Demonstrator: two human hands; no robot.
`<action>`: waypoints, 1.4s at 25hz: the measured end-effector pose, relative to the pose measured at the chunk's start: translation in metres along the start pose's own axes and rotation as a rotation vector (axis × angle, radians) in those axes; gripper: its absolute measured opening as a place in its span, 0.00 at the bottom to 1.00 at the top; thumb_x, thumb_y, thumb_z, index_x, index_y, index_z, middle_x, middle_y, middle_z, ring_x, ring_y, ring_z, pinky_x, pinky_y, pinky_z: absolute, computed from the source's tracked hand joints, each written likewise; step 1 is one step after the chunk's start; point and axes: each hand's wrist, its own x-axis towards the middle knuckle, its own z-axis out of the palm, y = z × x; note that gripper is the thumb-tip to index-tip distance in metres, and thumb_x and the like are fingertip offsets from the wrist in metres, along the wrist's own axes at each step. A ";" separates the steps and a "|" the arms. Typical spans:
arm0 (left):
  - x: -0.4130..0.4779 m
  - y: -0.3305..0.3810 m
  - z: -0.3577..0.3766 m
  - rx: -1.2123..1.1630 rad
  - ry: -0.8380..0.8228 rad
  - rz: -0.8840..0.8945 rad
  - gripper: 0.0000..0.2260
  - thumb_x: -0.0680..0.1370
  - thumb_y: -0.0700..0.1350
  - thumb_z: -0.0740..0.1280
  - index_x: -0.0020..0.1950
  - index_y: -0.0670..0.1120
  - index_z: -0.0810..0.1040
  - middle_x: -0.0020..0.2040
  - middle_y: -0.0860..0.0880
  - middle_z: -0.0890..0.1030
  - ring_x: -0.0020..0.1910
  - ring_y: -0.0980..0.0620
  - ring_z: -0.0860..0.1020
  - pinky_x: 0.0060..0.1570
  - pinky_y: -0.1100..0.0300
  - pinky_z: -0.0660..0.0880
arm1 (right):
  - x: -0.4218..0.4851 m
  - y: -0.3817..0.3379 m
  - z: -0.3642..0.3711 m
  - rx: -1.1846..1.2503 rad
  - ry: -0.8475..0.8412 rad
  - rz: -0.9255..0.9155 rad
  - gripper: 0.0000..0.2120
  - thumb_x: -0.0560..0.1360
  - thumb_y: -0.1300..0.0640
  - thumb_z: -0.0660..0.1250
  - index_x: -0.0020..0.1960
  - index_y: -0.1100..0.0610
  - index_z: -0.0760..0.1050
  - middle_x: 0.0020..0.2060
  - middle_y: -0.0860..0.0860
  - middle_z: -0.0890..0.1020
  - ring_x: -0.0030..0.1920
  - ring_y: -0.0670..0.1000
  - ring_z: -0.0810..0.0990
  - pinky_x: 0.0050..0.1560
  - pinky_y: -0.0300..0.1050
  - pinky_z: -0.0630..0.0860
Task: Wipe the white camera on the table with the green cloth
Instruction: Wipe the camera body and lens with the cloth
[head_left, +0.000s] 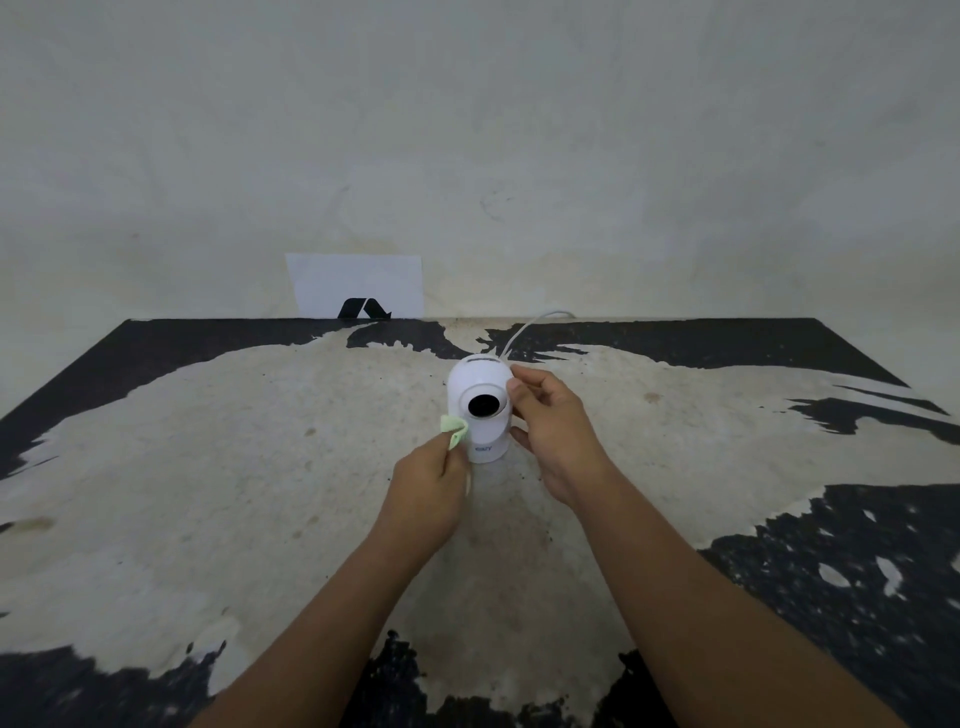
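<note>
A small white camera (475, 379) with a round black lens stands upright in the middle of the worn table (234, 441), lens facing me. My right hand (553, 434) holds it from the right side, thumb near the lens ring and fingers around the body. My left hand (431, 480) pinches a small crumpled green cloth (453, 427), which touches the camera's lower left side. A white cable (530, 325) runs from the camera's back toward the wall.
A white sheet of paper with a black mark (358, 286) leans against the wall at the table's far edge. The table top is black with large patches worn to beige. A stained pale wall (519, 156) closes off the back.
</note>
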 end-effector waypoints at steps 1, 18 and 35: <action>-0.003 0.001 -0.006 -0.011 -0.046 0.020 0.14 0.81 0.45 0.54 0.39 0.43 0.72 0.32 0.50 0.72 0.32 0.53 0.69 0.32 0.60 0.63 | -0.005 -0.003 -0.002 -0.035 0.030 -0.015 0.12 0.78 0.53 0.64 0.61 0.51 0.77 0.56 0.49 0.80 0.57 0.49 0.78 0.60 0.52 0.76; 0.047 -0.009 -0.026 0.027 0.028 -0.033 0.40 0.65 0.58 0.75 0.71 0.56 0.59 0.58 0.57 0.74 0.64 0.49 0.64 0.63 0.49 0.64 | -0.005 -0.061 -0.031 -0.317 0.198 -0.353 0.06 0.78 0.54 0.61 0.44 0.51 0.74 0.38 0.47 0.79 0.37 0.48 0.77 0.41 0.48 0.77; 0.073 -0.031 0.011 0.375 -0.116 -0.071 0.36 0.67 0.63 0.70 0.70 0.54 0.62 0.66 0.49 0.74 0.65 0.45 0.67 0.58 0.51 0.64 | 0.022 -0.030 0.030 -0.687 -0.185 -0.358 0.22 0.80 0.42 0.52 0.65 0.52 0.74 0.66 0.52 0.76 0.67 0.52 0.71 0.66 0.45 0.65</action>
